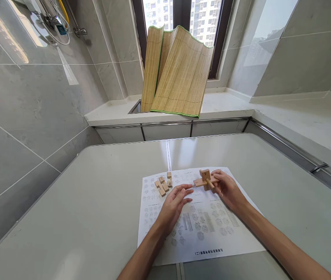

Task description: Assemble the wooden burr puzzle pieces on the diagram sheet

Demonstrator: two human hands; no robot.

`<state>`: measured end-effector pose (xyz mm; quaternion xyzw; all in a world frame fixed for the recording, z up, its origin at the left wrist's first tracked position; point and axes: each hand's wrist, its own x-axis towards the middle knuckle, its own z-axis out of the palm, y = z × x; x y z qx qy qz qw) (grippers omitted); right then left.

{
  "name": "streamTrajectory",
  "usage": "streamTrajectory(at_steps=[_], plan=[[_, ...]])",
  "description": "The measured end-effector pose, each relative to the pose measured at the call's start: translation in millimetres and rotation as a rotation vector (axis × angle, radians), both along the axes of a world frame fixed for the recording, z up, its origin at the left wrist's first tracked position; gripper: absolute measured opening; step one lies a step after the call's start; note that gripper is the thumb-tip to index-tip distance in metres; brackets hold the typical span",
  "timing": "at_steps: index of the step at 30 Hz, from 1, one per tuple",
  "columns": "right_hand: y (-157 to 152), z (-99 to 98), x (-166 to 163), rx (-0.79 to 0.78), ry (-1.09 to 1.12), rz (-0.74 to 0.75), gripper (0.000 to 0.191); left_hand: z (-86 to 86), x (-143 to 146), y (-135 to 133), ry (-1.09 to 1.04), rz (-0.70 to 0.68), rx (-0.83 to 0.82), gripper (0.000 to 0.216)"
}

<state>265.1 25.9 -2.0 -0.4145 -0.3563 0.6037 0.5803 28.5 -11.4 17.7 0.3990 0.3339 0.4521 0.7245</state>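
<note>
My right hand (pixel 228 189) grips a partly joined wooden burr puzzle (pixel 205 179), several notched sticks crossing one another, one marked with a "2". My left hand (pixel 175 206) is just left of it, fingers apart and stretched toward the puzzle, with nothing in them. Beyond my left hand, several loose wooden puzzle pieces (pixel 162 186) lie in a small heap. Under both hands is a printed instruction sheet (pixel 212 237) with rows of small line drawings; my forearms cover parts of it.
The sheet rests on a pale folding table (pixel 110 186) with a seam down its middle. Behind the table runs a white ledge (pixel 220 102), where a folded bamboo mat (pixel 180 74) leans before a window. Tiled walls (pixel 37 101) stand on either side, with shower fittings (pixel 58 21) at upper left.
</note>
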Motion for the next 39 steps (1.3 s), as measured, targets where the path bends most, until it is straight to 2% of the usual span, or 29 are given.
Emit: streamTrajectory(at_steps=[6,13,25,39], plan=[[10.1,-3.5,18.3,0.005,-0.080,-0.354,0.029,0.4,-1.0,-0.8,-0.002,0.006,-0.024,0.033],[15.3,-9.5,31.8,-0.008,-0.162,-0.537,0.036,8.7,-1.8,-2.3,-0.003,-0.005,-0.049,0.028],[18.6,-16.3,33.5,-0.007,-0.222,-0.562,0.052,10.2,-3.1,-3.7,-0.024,-0.003,-0.059,0.029],[23.3,-19.2,43.0,-0.053,-0.180,-0.568,0.054,9.2,-2.4,-3.4,-0.019,-0.036,-0.042,0.020]])
